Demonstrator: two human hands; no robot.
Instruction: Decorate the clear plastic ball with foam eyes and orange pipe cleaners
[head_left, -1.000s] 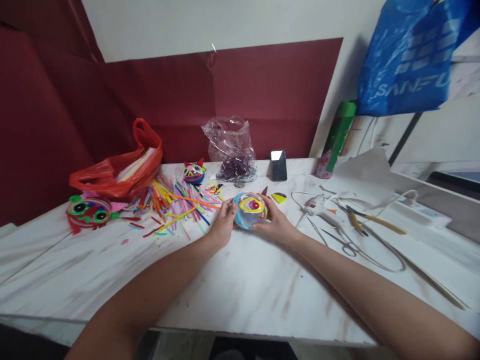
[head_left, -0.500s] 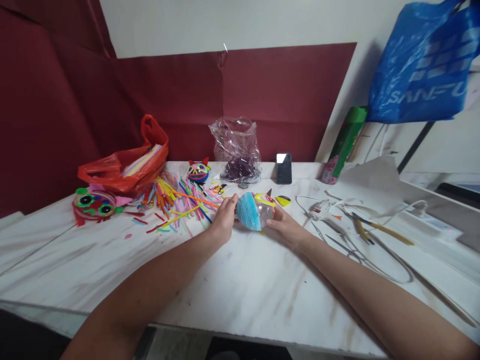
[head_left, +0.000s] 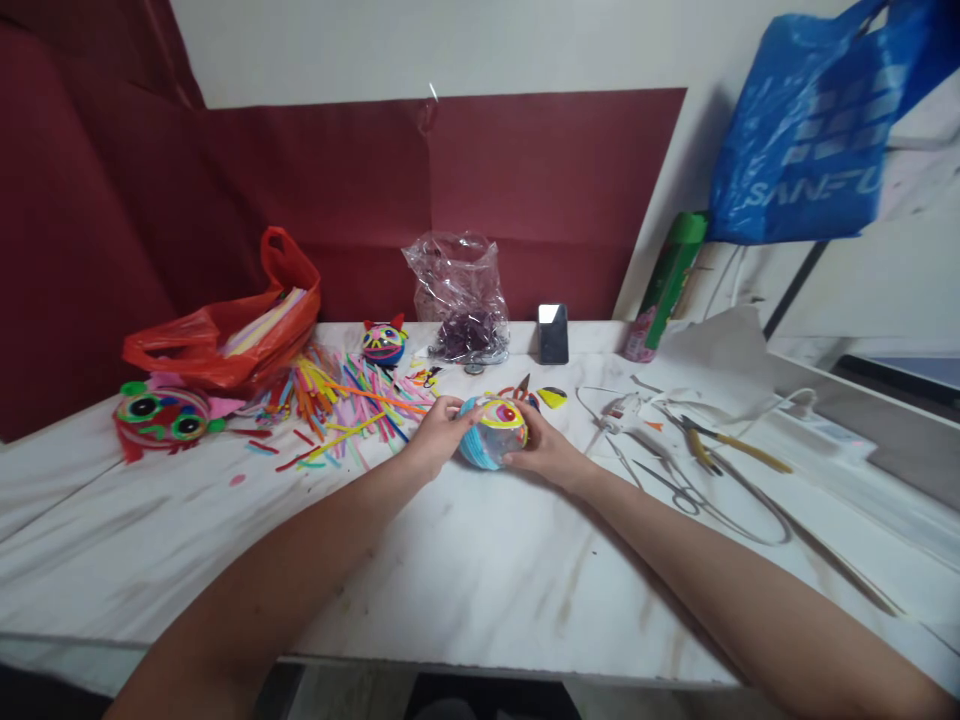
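Note:
Between my two hands is a clear plastic ball (head_left: 504, 440), partly wrapped in light blue pipe cleaner, with a yellow-ringed red and pink eye on its upper side. My left hand (head_left: 437, 437) grips its blue side, thumb on top. My right hand (head_left: 544, 446) curls round the clear side; some of its fingers are hidden behind the ball. Just beyond stand a dark pointed tip and a yellow and black piece (head_left: 553, 398). Left of my hands lies a heap of colourful pipe cleaners (head_left: 352, 400).
Finished-looking animal heads, one large (head_left: 166, 418) and one small (head_left: 384, 343), sit left. A red bag (head_left: 225, 335), clear bag (head_left: 465, 310) and phone (head_left: 553, 334) are behind. A glue gun (head_left: 624, 412), scissors (head_left: 667, 488), pliers (head_left: 739, 450) and cables lie right.
My hands have turned the ball, so the eye now faces up toward me and less of the blue side shows. My left thumb has moved over its top. The whole view has shifted slightly.

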